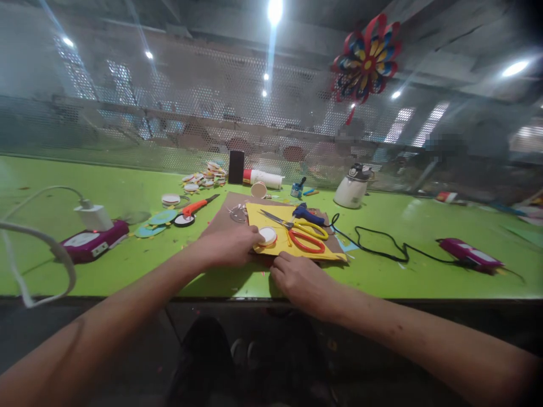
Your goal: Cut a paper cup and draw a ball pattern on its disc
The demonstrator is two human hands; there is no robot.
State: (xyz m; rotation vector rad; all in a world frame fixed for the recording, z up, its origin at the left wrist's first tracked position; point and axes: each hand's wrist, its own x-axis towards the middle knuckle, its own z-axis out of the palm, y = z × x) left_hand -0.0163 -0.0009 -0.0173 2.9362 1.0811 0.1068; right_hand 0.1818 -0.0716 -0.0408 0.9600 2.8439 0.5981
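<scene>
1. Our left hand (232, 245) comes in over the front edge of the green bench (382, 282), back up, forearm slanting from the lower left.
2. Its thumb lies on the left rim of the white disc (268, 236), at the front-left corner of the yellow sheet (278, 216); we cannot tell whether the hidden fingers clamp it.
3. Our right hand (303, 281) bends inward from the lower right, fingers curled together at the sheet's front edge; we cannot see whether they grip anything.
4. Just right of the disc we have 1 pair of scissors (305, 241), 1 loop yellow, 1 red, with the blue glue gun (309, 214) just behind.
5. Near the bench's back edge stands 1 white kettle (350, 191).
</scene>
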